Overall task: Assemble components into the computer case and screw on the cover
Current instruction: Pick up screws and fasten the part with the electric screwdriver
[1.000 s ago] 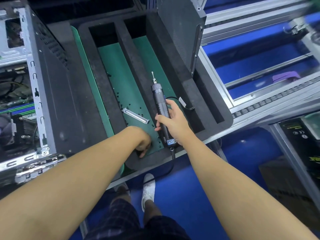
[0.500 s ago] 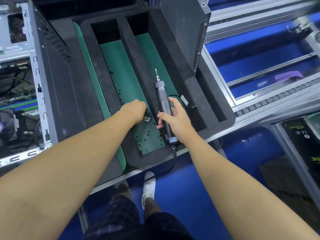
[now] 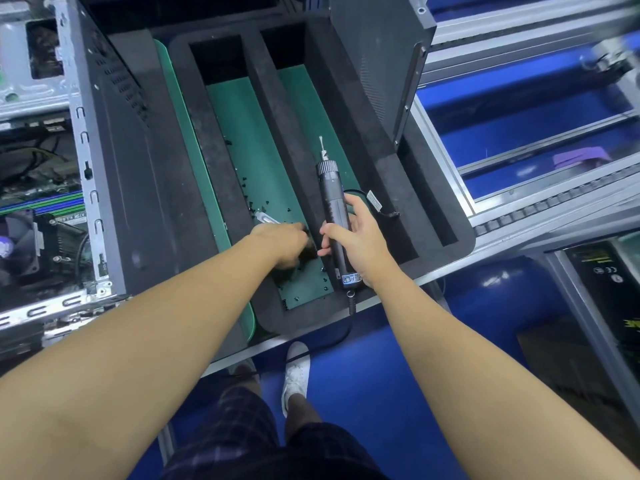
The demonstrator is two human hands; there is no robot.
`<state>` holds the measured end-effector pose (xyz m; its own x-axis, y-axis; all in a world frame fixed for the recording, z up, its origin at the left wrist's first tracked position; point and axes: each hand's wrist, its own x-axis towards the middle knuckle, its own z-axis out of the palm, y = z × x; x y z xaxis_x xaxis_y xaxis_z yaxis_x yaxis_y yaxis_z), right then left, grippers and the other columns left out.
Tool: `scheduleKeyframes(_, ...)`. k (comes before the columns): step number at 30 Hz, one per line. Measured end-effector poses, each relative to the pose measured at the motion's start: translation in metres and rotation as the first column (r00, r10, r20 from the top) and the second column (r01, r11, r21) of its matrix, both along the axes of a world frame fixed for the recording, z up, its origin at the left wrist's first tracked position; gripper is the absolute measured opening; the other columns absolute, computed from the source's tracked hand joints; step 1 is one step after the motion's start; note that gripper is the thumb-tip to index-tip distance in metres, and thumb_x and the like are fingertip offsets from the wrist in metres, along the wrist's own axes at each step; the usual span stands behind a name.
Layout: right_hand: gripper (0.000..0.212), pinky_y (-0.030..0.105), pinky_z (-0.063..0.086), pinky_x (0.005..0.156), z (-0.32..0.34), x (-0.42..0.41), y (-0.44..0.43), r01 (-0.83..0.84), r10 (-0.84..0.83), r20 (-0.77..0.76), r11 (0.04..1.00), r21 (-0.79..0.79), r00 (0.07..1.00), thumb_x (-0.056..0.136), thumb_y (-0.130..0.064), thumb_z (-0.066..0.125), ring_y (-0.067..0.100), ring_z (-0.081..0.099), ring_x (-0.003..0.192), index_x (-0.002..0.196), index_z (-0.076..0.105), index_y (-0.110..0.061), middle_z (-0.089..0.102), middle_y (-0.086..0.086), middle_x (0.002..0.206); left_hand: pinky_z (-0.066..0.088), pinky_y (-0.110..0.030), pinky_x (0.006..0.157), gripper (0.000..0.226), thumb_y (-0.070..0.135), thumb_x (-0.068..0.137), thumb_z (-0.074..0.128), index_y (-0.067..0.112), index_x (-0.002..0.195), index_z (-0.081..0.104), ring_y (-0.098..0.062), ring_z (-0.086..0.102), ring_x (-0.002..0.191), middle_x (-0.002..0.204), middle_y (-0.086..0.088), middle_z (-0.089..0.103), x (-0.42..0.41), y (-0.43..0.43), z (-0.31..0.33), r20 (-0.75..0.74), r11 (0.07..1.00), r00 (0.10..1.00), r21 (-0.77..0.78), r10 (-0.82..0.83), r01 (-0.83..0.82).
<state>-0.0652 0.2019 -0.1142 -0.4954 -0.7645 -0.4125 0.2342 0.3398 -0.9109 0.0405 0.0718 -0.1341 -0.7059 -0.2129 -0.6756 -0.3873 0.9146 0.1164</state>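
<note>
The electric screwdriver (image 3: 333,216) sits just right of the frame's centre, gripped by the right hand (image 3: 360,244). The thumb comes round its left side and the fingers (image 3: 355,206) curl round the right, so the barrel is wrapped about two thirds of the way down. The long axis runs nearly straight up and down the frame. The bit points to the top and the cord (image 3: 346,332) trails off the bottom end over the counter edge.

It hangs over the foam tray (image 3: 221,140), roughly along the divider between the two green-floored channels.

Just left of it, the left hand (image 3: 284,242) is knuckles-up in the left channel among the small black screws (image 3: 250,201). Its fingers are tucked under the hand, so I honestly can't tell if they're pinching one or just touching the pile. A silver metal strip (image 3: 266,219) pokes out from under that hand.

A short labelled cable (image 3: 374,201) lies just right of the screwdriver. The open computer case (image 3: 114,168) fills the left of the frame. A dark panel (image 3: 377,57) stands upright at the upper right of the tray.
</note>
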Motion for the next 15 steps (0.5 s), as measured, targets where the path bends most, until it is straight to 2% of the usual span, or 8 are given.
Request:
scheduleKeyframes(2,0.062,0.043,0.063,0.070,0.000,0.000,0.000,-0.001,0.001,0.001,1.000,0.001,1.000,0.092,0.004,0.063,0.017,0.061,0.066,0.147,0.040,-0.011,0.058,0.021,0.097,0.050,-0.040,0.075,0.044,0.036,0.088,0.064,0.031,0.131,0.057,-0.026,0.056,0.113,0.115,0.001,0.043,0.001,-0.004,0.001,-0.013,0.999,1.000,0.037,0.010,-0.009)
scheduleKeyframes(4,0.061,0.043,0.062,0.070,0.001,0.000,0.000,0.000,0.000,0.003,1.000,-0.001,1.000,0.092,0.004,0.063,0.018,0.061,0.067,0.147,0.040,-0.011,0.058,0.021,0.097,0.050,-0.039,0.075,0.057,0.051,0.078,0.073,0.030,0.129,0.057,-0.025,0.056,0.113,0.111,0.002,0.043,0.001,-0.002,0.003,0.005,0.999,1.000,0.034,0.011,-0.011)
scheduleKeyframes(7,0.061,0.042,0.062,0.070,0.002,0.000,0.000,-0.002,0.002,0.014,1.000,-0.005,1.000,0.093,0.005,0.062,0.018,0.061,0.067,0.148,0.040,-0.011,0.058,0.022,0.098,0.051,-0.040,0.080,0.082,0.066,0.069,0.076,0.019,0.132,0.053,-0.027,0.056,0.117,0.124,-0.001,0.050,-0.001,0.010,0.002,0.115,1.000,0.993,-0.017,-0.011,0.013)
scheduleKeyframes(9,0.062,0.042,0.063,0.070,0.002,0.000,0.000,-0.004,0.004,0.018,1.000,-0.005,1.000,0.093,0.005,0.062,0.017,0.060,0.067,0.148,0.039,-0.011,0.058,0.022,0.099,0.048,-0.038,0.078,0.080,0.063,0.071,0.077,0.019,0.133,0.052,-0.027,0.057,0.117,0.128,0.000,0.053,-0.003,0.022,0.001,0.207,0.998,0.978,-0.053,-0.033,0.045)
scheduleKeyframes(11,0.062,0.041,0.063,0.069,0.003,0.000,0.000,-0.007,0.007,0.016,1.000,-0.008,1.000,0.094,0.005,0.062,0.016,0.060,0.067,0.149,0.038,-0.010,0.057,0.022,0.099,0.045,-0.036,0.078,0.067,0.057,0.080,0.074,0.020,0.132,0.053,-0.025,0.058,0.117,0.129,0.002,0.056,-0.005,0.031,-0.002,0.311,0.989,0.947,-0.095,-0.081,0.115)
scheduleKeyframes(15,0.062,0.041,0.063,0.069,0.002,0.000,0.000,-0.003,0.003,0.018,1.000,-0.007,1.000,0.094,0.005,0.061,0.017,0.060,0.068,0.149,0.038,-0.010,0.057,0.022,0.100,0.038,-0.031,0.078,0.032,0.021,0.098,0.057,0.019,0.130,0.057,-0.021,0.056,0.118,0.129,0.004,0.058,-0.004,0.045,-0.010,0.317,0.954,0.937,-0.204,-0.148,0.220)
